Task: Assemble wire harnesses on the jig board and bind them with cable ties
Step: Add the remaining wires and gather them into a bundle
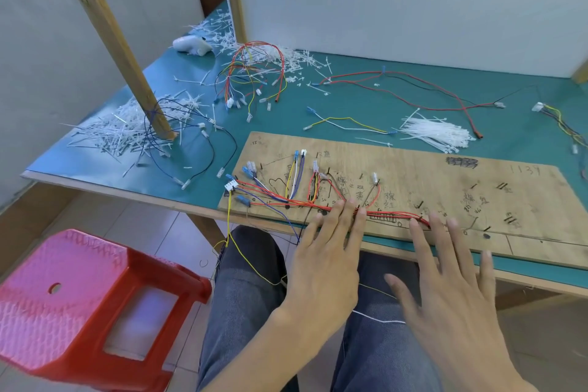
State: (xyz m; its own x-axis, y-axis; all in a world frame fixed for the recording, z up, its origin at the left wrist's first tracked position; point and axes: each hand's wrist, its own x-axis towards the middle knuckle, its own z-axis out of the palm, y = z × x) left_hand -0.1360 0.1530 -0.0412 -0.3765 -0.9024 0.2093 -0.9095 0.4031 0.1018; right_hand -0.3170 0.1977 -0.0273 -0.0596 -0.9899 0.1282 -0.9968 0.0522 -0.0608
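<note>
The left hand [327, 261] has an open grip: its fingers are straight and slightly spread, and the fingertips press down on the red wire bundle [388, 215], holding nothing. The right hand [455, 293] is just as open and flat, its fingers fanned, with the fingertips reaching the right end of the same bundle.

The bundle runs left to right along the near edge of the jig board [413, 175], a plywood sheet with pins and handwritten marks that lies on the near part of the green desk [350, 99]. At the board's left end the wires branch out to small blue and white connectors. A yellow wire [248, 261] hangs from there over the edge, across the person's lap.

Just beyond the board, to the right, lies a bunch of white cable ties [436, 134]. Farther off are a long red and black harness [413, 86] and a coiled harness [254, 70]. A heap of cut tie ends [127, 131] surrounds a slanted wooden post [111, 38] at the far left. A red stool [79, 305] stands on the floor at the near left.
</note>
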